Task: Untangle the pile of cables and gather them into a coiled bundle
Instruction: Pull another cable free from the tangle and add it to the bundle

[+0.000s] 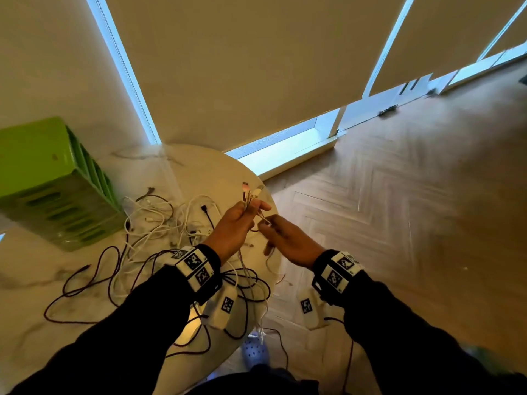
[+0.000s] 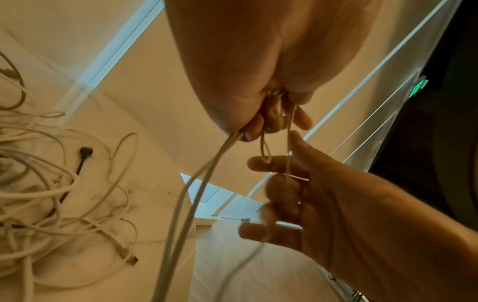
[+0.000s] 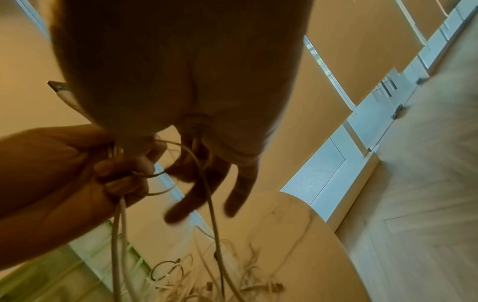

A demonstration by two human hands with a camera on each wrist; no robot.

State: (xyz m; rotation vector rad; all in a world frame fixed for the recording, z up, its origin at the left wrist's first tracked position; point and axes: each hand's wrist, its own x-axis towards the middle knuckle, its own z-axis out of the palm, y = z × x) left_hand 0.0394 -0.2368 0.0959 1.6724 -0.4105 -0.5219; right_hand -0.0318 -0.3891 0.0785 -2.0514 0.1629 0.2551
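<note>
A tangled pile of white cables (image 1: 159,220) (image 2: 38,194) (image 3: 194,282) lies on the round marble table (image 1: 199,163), with dark red cables (image 1: 94,277) looping nearer to me. My left hand (image 1: 251,212) (image 2: 269,122) (image 3: 124,169) is raised over the table's right edge. It grips several cable ends, and their plugs (image 1: 251,192) stick up above the fist. My right hand (image 1: 269,223) (image 2: 287,161) (image 3: 207,163) is right beside it and pinches a thin white cable (image 2: 289,126) that hangs from the left fist. The strands drop from both hands to the pile.
A green slotted box (image 1: 48,178) stands on the table at the left, beside the pile. Wooden herringbone floor (image 1: 399,223) lies to the right of the table edge. Closed blinds and a low window sill (image 1: 285,149) are behind. A pale blue shoe (image 1: 255,352) shows below.
</note>
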